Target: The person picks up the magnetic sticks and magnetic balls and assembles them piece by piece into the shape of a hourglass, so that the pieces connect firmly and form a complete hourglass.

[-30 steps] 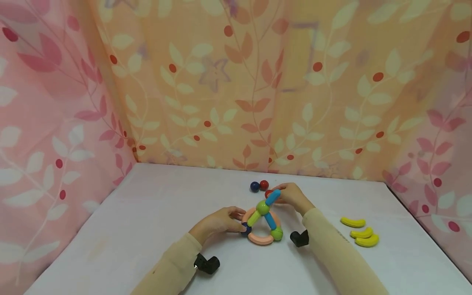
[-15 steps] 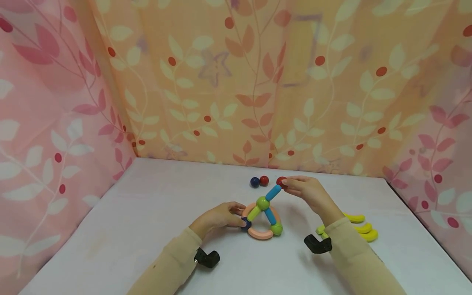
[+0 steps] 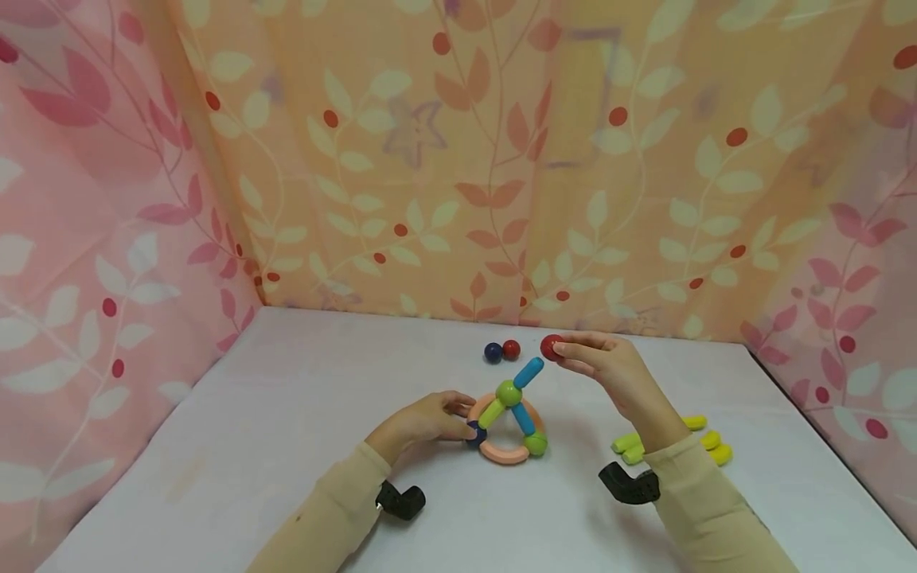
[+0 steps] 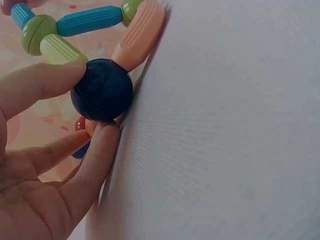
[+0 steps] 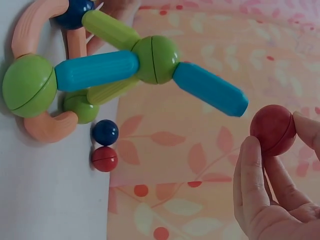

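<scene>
Pinching red ball in right grip, just beyond blue rod's free tip; left grip steadying navy ball.

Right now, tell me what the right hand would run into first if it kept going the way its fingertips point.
The right hand, pinching the red ball, points leftward. Most likely first: the free end of the upper blue rod, just beyond the ball, though depth is unclear and it might pass above it toward the loose red and blue balls.
</scene>
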A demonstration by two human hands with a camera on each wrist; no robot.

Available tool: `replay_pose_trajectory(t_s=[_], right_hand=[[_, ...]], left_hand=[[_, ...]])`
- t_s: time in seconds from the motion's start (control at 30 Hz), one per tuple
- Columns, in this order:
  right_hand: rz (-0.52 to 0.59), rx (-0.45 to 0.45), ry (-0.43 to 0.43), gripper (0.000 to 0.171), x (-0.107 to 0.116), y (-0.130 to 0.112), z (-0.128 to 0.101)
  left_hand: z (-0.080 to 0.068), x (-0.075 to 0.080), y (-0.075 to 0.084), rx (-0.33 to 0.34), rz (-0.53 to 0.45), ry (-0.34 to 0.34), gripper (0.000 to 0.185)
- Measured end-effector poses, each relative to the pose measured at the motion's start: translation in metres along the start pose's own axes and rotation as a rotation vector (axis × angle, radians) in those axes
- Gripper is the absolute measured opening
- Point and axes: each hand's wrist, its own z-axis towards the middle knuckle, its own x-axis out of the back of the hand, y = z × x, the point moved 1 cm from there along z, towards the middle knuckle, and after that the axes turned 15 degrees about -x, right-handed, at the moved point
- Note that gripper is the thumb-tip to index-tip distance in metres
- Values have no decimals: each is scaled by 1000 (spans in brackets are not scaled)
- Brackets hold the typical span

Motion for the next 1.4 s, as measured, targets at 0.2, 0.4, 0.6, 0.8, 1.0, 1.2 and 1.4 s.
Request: replay_pose_trajectory(t_s=[0.2,0.4,0.6,0.8,1.0,1.2,1.4], right_hand=[[-61,22,22,46,-3,0,-3],[-95,40,24,45,-6,3,-4],[-97,35,18,46,-10,1,-3],[-104,66,-1,48,-10,0,-3],[-86,44,-7,49,-9,4,-2],[-85,17,1,52,-9,9,-1],[-57,-3,-26,56,-6,15,-2]], left_hand=[[-1,-1,0,-2,-29,-7,58],[-1,-3,1,10,-17,0,58],[-2,-2,0,10,-25,0,58],[-1,-1,0,13,-26,4,57],[-1,0,-1,15,-19,0,58],[0,-1,-1,9,-25,0,57],[0,-1,0,4,-24,0,57]])
